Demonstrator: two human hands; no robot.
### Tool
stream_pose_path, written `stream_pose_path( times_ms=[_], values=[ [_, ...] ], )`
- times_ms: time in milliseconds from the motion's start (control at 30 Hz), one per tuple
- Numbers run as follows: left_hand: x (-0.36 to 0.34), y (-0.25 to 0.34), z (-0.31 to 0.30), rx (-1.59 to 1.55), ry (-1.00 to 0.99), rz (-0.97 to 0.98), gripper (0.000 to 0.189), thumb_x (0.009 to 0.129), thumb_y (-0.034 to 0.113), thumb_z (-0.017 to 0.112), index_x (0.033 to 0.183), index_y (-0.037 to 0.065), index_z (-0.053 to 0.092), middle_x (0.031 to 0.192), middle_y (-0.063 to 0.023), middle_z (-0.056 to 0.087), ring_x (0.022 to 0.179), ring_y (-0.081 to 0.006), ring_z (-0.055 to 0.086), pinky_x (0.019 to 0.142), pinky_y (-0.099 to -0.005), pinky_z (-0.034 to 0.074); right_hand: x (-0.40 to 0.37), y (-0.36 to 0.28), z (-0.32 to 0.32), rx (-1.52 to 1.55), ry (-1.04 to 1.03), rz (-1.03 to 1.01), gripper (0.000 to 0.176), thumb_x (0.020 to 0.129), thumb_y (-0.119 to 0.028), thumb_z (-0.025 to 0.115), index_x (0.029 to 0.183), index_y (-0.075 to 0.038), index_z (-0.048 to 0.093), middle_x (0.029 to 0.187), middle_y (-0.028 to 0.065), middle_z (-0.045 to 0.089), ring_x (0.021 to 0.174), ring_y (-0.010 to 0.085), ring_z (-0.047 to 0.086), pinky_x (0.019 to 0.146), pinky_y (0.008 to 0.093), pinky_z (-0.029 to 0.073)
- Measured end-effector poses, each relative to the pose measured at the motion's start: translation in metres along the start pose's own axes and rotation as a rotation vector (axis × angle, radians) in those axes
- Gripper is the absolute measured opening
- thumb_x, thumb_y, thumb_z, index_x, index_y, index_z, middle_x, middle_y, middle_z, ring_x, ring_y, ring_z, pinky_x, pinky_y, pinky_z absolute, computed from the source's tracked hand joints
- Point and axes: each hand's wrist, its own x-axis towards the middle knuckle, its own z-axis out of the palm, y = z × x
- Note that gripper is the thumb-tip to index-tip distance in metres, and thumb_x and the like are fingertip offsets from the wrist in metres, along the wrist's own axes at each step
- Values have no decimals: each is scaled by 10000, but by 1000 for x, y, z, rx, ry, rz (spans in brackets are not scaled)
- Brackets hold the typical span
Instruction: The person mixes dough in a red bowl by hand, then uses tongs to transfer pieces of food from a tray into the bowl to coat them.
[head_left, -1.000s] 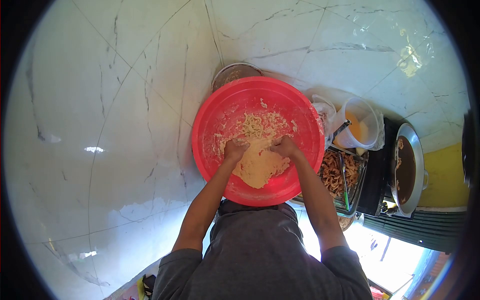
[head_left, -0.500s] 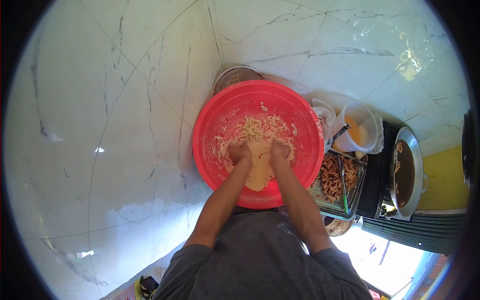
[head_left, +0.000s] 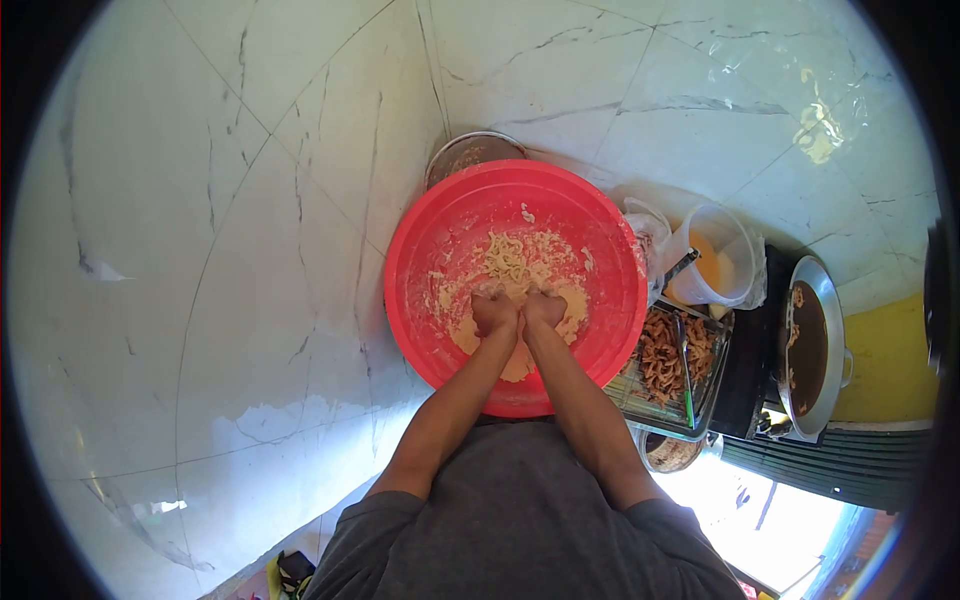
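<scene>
A large red plastic basin (head_left: 420, 300) holds pale flour (head_left: 517, 368) and a heap of flour-coated strips (head_left: 508, 256). Both hands are inside it, side by side and almost touching at the wrists. My left hand (head_left: 494, 313) is curled into the flour just below the strips. Close on its right, my right hand (head_left: 544, 309) is likewise curled, knuckles up. The fingertips of both are buried in the floury mix. Flour dust and crumbs cling to the basin's inner wall.
Right of the basin, a glass tray (head_left: 712, 412) holds browned fried pieces (head_left: 668, 358) and green-handled tongs (head_left: 688, 385). Behind it stands a clear plastic tub (head_left: 740, 262) with yellow liquid. Farther right is a wide pan (head_left: 836, 340) of dark oil. A round container (head_left: 470, 152) sits behind the basin, near the tiled wall.
Both hands have moved inward from the sides of the flour and now nearly meet in the middle. The strips heap and the basin stay in place.
</scene>
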Motion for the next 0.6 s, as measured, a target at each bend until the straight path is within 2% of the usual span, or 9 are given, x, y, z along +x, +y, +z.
stream_pose_path(
  times_ms=[100,133,200,233,300,367,400,500,600],
  values=[
    [13,0,-14,-56,-4,74,321,792,127,643,1091,62,546,981,-65,646,895,-205,611,888,-391,407,-8,-21,-23,44,87,-126,170,770,-95,672,726,21,555,699,72,568,663,155,525,626,322,441],
    [30,-13,-9,-114,-5,92,321,796,119,637,1097,59,543,979,-74,645,893,-202,611,883,-385,413,0,-17,-25,49,84,-116,170,770,-99,675,736,24,563,705,76,577,662,153,528,626,324,443],
    [55,-34,11,-214,-8,89,311,805,147,630,1100,90,546,988,-74,652,922,-216,613,900,-443,380,18,-5,-26,69,80,-102,171,771,-106,683,758,30,579,718,85,594,660,150,535,627,327,447],
    [56,-41,17,-249,-10,64,301,810,183,628,1095,123,553,999,-65,659,952,-232,615,922,-508,342,2,-12,-29,39,13,-98,167,774,-105,682,782,33,588,739,87,606,671,148,542,633,325,449],
    [48,-51,27,-273,-58,36,273,823,169,611,1083,104,554,1005,-75,657,957,-226,613,902,-488,355,-33,-22,-29,-21,-119,-88,169,780,-103,681,831,40,605,782,90,631,693,145,554,644,321,453],
    [10,-22,10,-252,-148,35,241,838,68,582,1066,2,544,995,-114,639,907,-184,607,818,-320,459,-29,-8,-14,12,-124,-102,169,794,-100,666,858,45,607,773,108,643,720,164,591,664,316,470],
    [7,-17,10,-118,-38,41,222,850,89,570,1051,-5,563,984,-118,646,917,-179,607,807,-305,461,-31,-9,-12,26,-128,-109,170,801,-98,659,872,47,608,768,117,649,733,174,609,674,313,479],
    [32,-14,21,-419,-142,400,251,842,200,586,1034,38,598,997,-148,655,957,-311,624,800,-385,470,-22,-25,-12,155,-328,-432,167,814,-109,640,859,48,608,789,124,658,758,162,619,684,305,477],
    [44,7,4,-174,-251,505,238,842,154,555,1041,29,594,1001,-172,648,946,-325,624,809,-402,469,-5,-36,-10,69,-442,-639,183,815,-123,636,880,47,616,830,116,660,756,198,623,695,314,476]
  ],
)
